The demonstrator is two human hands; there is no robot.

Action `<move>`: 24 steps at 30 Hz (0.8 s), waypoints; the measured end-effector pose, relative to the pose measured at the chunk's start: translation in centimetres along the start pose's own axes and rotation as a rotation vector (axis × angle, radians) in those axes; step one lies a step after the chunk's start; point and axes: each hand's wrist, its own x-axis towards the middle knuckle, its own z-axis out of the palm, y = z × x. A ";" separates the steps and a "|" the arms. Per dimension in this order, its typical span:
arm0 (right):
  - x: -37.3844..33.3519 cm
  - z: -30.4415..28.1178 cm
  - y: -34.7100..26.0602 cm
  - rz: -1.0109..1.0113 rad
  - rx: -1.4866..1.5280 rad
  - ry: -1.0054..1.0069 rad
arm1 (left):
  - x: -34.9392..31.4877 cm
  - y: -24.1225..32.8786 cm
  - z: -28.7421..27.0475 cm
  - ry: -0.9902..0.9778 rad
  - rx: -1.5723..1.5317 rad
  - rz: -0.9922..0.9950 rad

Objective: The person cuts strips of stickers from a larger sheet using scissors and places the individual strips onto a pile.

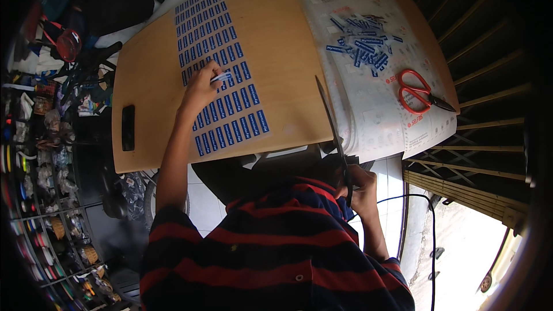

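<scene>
Pale wooden tabletop [276, 52], smooth, rounded corners. Left hand [201, 87] pinches a small blue label [221, 77] over the glossy sheet of blue labels [222, 69], frame centre-left. Right hand [360, 187] grips long dark scissors [333, 129], lower centre. Cut label pile [363, 43] and red-handled scissors [417, 93] on white paper [374, 115], upper right.

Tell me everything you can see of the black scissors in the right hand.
The black scissors are long and slim, with dark, metallic-looking blades that appear closed into one thin line. The right hand grips their handles near the striped shirt, so the handles are mostly hidden. The blades point up and slightly left, away from the body, crossing the near edge of the wooden board beside the white sheet. Whether the tip touches the board cannot be told.
</scene>
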 end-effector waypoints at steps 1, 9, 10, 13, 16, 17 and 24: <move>-0.2 -0.1 0.4 -0.004 -0.018 0.023 | 0.0 0.3 -0.3 -0.011 -0.058 0.006; -1.5 -1.7 1.1 0.048 -0.143 0.130 | 5.8 15.6 3.7 -0.146 -0.615 0.464; -1.7 -1.8 1.1 0.062 -0.126 0.149 | 6.9 17.6 4.7 -0.176 -0.651 0.501; -2.4 -1.9 1.2 0.062 -0.130 0.200 | 10.1 21.2 8.0 0.015 -0.600 0.576; -3.7 -1.4 1.5 0.120 -0.094 0.240 | 10.0 22.4 9.1 0.340 -0.531 0.630; -3.8 -1.4 1.9 0.121 -0.104 0.218 | 9.8 21.5 8.7 0.238 -0.616 0.594; -3.4 -0.2 2.3 0.187 -0.113 0.019 | -2.9 10.7 4.7 0.177 -0.267 0.579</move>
